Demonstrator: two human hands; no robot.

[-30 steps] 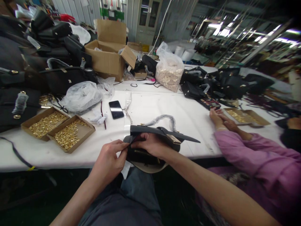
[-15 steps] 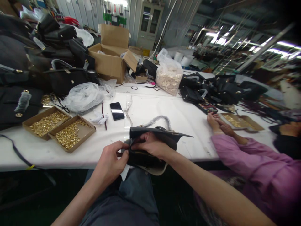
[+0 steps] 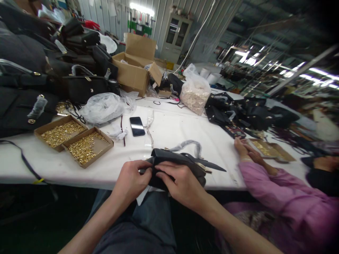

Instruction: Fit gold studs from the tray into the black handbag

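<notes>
Both hands are gripping a small black leather handbag (image 3: 180,163) at the near edge of the white counter (image 3: 172,130), over the person's lap. The left hand (image 3: 131,182) is pinching the bag's left end, fingers curled shut on it. The right hand (image 3: 182,185) is lying over the bag's front with fingers spread and pressing on the leather, thumb toward the left hand — the two hands are almost touching. The bag's flap is sticking out to the right, and its plastic-wrapped handle (image 3: 188,144) is arching up behind.

A black smartphone (image 3: 137,126) is lying face-up further back on the counter, apart from the bag. To the left, two shallow cardboard trays of gold metal fittings (image 3: 74,139) are sitting side by side, with crumpled clear plastic bags (image 3: 102,107) behind them. An open brown cardboard box (image 3: 135,70) and a clear sack of pale pieces (image 3: 195,95) are standing at the back — piles of black handbags (image 3: 39,81) are filling the left side. A co-worker in a pink sleeve (image 3: 275,187) is resting their hands (image 3: 245,150) on the counter at right.
</notes>
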